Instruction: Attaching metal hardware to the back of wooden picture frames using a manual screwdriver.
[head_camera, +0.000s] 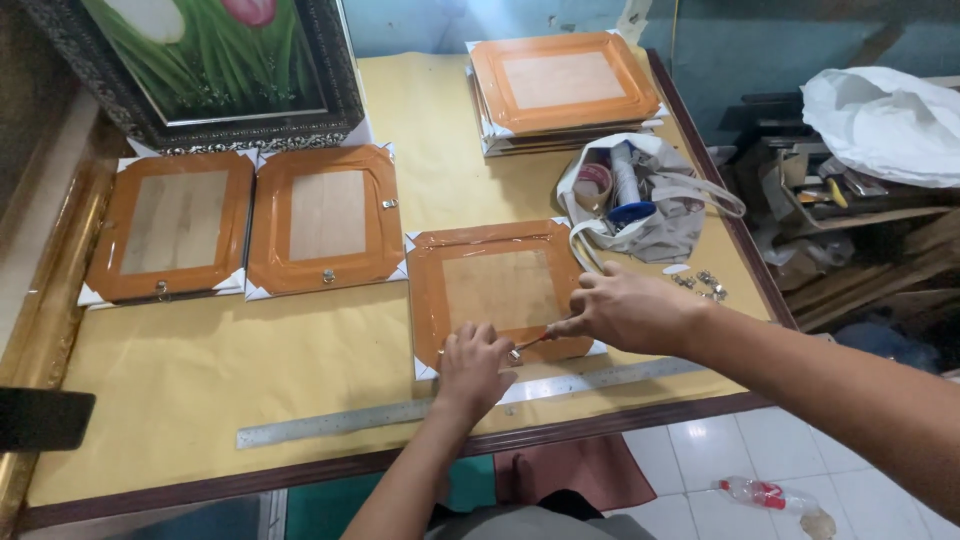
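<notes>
Right hand (625, 308): closed around a thin red-handled tool (535, 340), its tip at the lower edge of the near frame.
Left hand (473, 362): fingers curled, pinching a small metal fitting (514, 354) against that same edge.
Near frame (495, 285): lies face down, orange tape round its back, at the counter's front edge just beyond the steel ruler (470, 402).
Other frames: two taped ones (245, 222) side by side to the left (each with small metal fittings), a stack (560, 88) at the far end.
Bag (650, 205): grey cloth, open, tape rolls inside, just right of the near frame.
Loose clips (703, 284): beside the bag.
Counter (200, 370): covered in yellow paper.
</notes>
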